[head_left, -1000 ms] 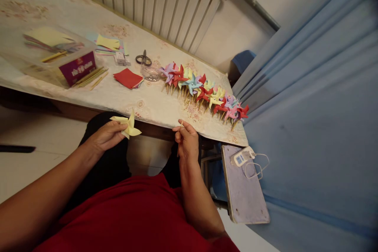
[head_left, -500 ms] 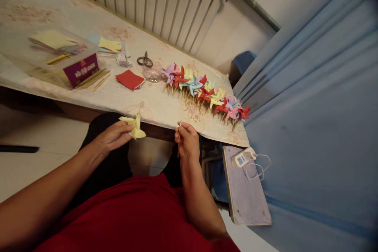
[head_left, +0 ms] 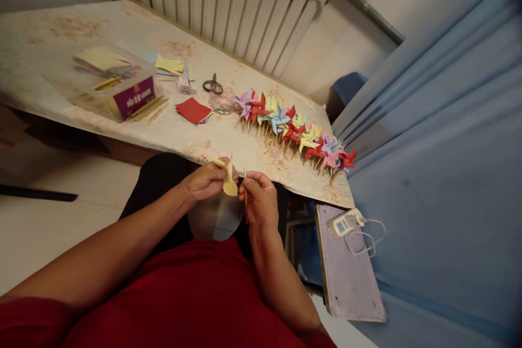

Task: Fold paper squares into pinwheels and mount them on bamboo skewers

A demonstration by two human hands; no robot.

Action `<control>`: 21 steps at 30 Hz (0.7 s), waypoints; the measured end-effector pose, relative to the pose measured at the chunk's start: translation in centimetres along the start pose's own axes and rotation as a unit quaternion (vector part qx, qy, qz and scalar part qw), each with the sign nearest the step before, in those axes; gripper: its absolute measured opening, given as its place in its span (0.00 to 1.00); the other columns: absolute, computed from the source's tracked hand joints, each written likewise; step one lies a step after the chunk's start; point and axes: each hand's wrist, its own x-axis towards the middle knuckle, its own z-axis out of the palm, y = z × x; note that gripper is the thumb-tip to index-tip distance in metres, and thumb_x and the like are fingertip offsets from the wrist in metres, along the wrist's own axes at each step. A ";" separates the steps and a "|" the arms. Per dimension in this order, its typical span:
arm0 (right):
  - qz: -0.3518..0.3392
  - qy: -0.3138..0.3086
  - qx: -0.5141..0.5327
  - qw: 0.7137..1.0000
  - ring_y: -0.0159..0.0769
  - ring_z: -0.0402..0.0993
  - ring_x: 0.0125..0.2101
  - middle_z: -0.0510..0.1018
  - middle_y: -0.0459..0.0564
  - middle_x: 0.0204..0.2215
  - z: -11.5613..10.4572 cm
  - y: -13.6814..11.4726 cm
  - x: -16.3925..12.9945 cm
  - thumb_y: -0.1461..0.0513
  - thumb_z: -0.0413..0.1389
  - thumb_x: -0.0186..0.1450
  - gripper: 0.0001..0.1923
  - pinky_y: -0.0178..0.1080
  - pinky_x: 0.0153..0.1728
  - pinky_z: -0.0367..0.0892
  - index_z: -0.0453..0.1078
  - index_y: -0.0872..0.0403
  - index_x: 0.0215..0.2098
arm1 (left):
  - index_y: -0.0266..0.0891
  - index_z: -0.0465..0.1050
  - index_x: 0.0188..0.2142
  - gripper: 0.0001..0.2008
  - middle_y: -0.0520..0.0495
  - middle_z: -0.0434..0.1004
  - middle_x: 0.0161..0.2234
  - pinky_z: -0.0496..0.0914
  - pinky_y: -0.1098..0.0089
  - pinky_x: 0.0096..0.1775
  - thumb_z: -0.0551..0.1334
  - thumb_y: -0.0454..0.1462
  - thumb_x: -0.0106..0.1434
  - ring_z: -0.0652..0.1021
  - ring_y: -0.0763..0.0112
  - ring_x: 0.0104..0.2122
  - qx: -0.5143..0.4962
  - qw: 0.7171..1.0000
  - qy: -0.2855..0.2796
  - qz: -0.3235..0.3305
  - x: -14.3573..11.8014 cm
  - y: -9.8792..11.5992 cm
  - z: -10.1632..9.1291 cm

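Observation:
My left hand (head_left: 203,181) pinches a folded pale yellow paper pinwheel (head_left: 228,179) just below the table's front edge. My right hand (head_left: 256,198) grips a thin wooden stick (head_left: 245,190), held upright right beside the pinwheel, nearly touching it. A row of several finished pinwheels (head_left: 296,133) in red, pink, blue, yellow and purple lies on the table (head_left: 122,38) ahead and to the right.
On the table lie a clear box (head_left: 110,87) of coloured paper, loose sticks (head_left: 150,110), red paper squares (head_left: 193,110), scissors (head_left: 212,85) and a small clear dish (head_left: 222,103). A radiator (head_left: 228,5) stands behind. A blue curtain (head_left: 440,147) hangs right, above a grey board (head_left: 346,277) carrying a small white device (head_left: 345,223).
My left hand has carried the yellow pinwheel rightward until it meets the stick in my right hand. The view has shifted slightly.

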 end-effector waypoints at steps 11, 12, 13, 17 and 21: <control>-0.007 0.001 0.010 1.000 0.25 0.65 0.15 0.74 0.38 0.18 1.4 0.2 -1.1 0.61 0.66 0.48 0.11 0.28 0.14 0.60 0.72 0.54 0.29 | 0.34 0.70 0.23 0.17 0.51 0.75 0.24 0.75 0.72 0.30 0.79 0.34 0.47 0.77 0.72 0.24 0.023 0.999 -0.028 -0.033 -0.2 0.1 1.0; -0.008 0.002 0.009 1.000 0.25 0.65 0.15 0.75 0.38 0.18 1.5 0.2 -1.1 0.61 0.65 0.48 0.11 0.28 0.14 0.60 0.72 0.54 0.29 | 0.34 0.71 0.23 0.17 0.51 0.75 0.24 0.75 0.72 0.29 0.78 0.34 0.47 0.77 0.72 0.24 0.022 0.999 -0.025 -0.035 -0.2 0.1 1.0; -0.009 0.003 0.007 1.000 0.25 0.66 0.15 0.75 0.39 0.18 1.5 0.3 -1.2 0.61 0.65 0.48 0.10 0.28 0.14 0.60 0.72 0.54 0.29 | 0.34 0.71 0.24 0.16 0.51 0.75 0.25 0.75 0.72 0.28 0.78 0.34 0.47 0.77 0.72 0.24 0.021 0.999 -0.023 -0.037 -0.2 0.1 0.9; -0.008 -0.001 0.003 1.000 0.25 0.67 0.15 0.77 0.40 0.21 1.9 0.4 -1.4 0.62 0.64 0.49 0.10 0.28 0.15 0.62 0.73 0.54 0.29 | 0.35 0.71 0.24 0.17 0.51 0.75 0.25 0.74 0.72 0.24 0.79 0.36 0.45 0.77 0.71 0.23 0.015 0.998 -0.029 -0.048 -0.4 0.3 1.2; -0.009 -0.003 0.002 1.000 0.26 0.67 0.15 0.77 0.39 0.20 2.2 0.5 -1.6 0.62 0.64 0.48 0.10 0.29 0.14 0.63 0.72 0.53 0.29 | 0.36 0.72 0.25 0.16 0.52 0.74 0.25 0.73 0.70 0.19 0.78 0.36 0.46 0.76 0.70 0.20 0.007 0.997 -0.046 -0.059 -0.5 0.4 1.6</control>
